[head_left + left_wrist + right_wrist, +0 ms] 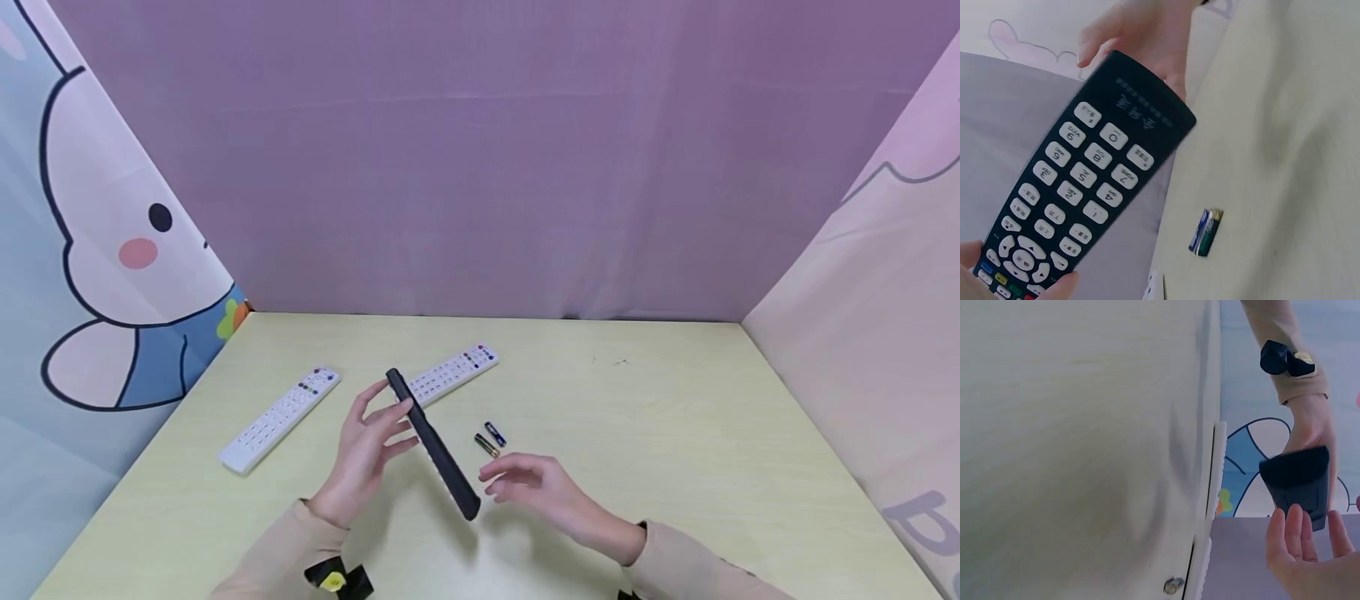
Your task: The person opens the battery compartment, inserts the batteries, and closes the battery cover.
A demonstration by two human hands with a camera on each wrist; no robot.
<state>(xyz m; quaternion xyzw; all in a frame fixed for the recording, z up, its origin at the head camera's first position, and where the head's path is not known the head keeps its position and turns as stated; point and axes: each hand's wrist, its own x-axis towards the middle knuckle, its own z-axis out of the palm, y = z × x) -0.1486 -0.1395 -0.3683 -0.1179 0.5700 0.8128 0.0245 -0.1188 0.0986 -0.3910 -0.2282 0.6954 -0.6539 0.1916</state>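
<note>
A black remote control [438,450] with white buttons is in my left hand [360,454], which grips it near its far end by the edges, above the table. In the left wrist view the remote's button face [1085,172] shows, with the thumb and a finger at either side. My right hand [543,492] hovers close by the remote's near end, its fingers loosely bent and nothing between them. Just beyond that hand, two small batteries, one blue [495,433] and one dark with a gold end [487,446], lie side by side on the table.
On the pale wooden table [675,433] lie two white remotes: one at the left [281,421], the other behind the black remote [455,373], partly hidden by it. A purple cloth [480,183] closes off the back, and printed cloths hang at both sides.
</note>
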